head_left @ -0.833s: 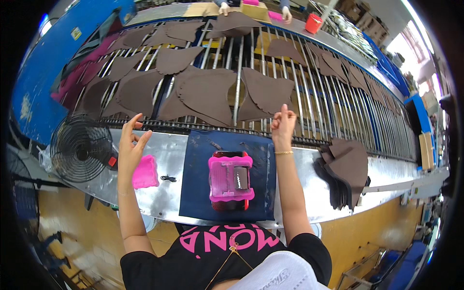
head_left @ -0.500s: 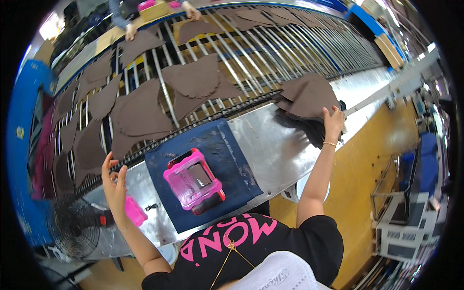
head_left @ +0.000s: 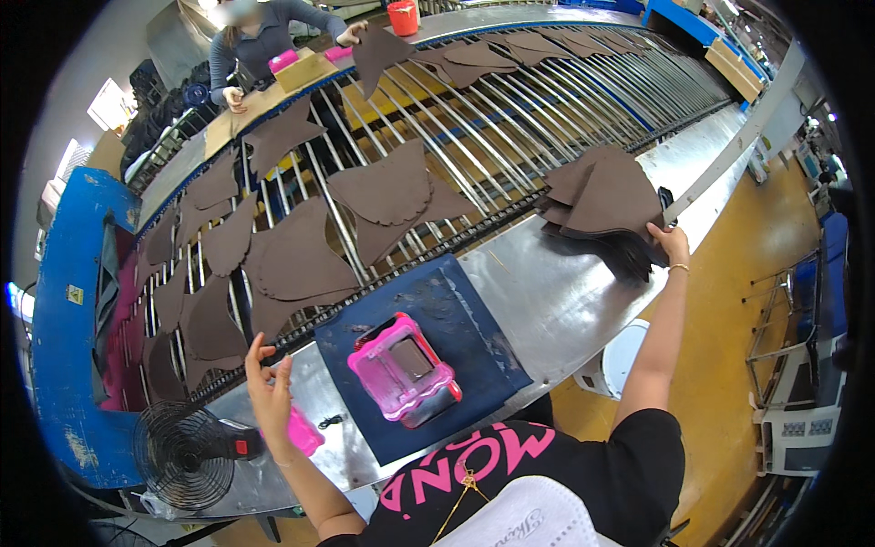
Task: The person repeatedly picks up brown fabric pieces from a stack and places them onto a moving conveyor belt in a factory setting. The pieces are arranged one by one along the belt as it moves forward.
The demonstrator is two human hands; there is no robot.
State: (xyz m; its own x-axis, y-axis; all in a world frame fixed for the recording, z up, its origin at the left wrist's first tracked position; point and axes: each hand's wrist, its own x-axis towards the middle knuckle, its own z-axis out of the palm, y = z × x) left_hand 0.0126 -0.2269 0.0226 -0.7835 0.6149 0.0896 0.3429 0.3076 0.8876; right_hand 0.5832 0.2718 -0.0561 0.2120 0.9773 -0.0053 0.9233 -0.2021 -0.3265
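Observation:
My right hand (head_left: 673, 242) is at the near right edge of a fanned pile of dark brown cut panels (head_left: 612, 193), its thumb and fingers closed on the rim of a panel. The pile lies on the metal table beside the conveyor. My left hand (head_left: 270, 390) is raised over the table's left part, fingers apart and nothing in them. Between my hands, a pink plastic frame (head_left: 398, 374) with a dark rectangular block in it rests on a dark blue mat (head_left: 478, 351). Beside my left wrist lies another pink plastic piece (head_left: 304, 432).
A chain-edged conveyor of metal bars (head_left: 497, 169) runs along the table, carrying several brown panels (head_left: 296, 251). Across it a co-worker (head_left: 273, 36) holds up one panel (head_left: 376, 56). A black fan (head_left: 185, 456) and blue machine (head_left: 77, 337) stand left. A white bucket (head_left: 622, 360) is below the table.
The whole view has shifted, bringing more of the co-worker into sight. The co-worker has lifted a panel off the conveyor. My right hand's fingers have drawn in at the pile's edge; my left remains raised.

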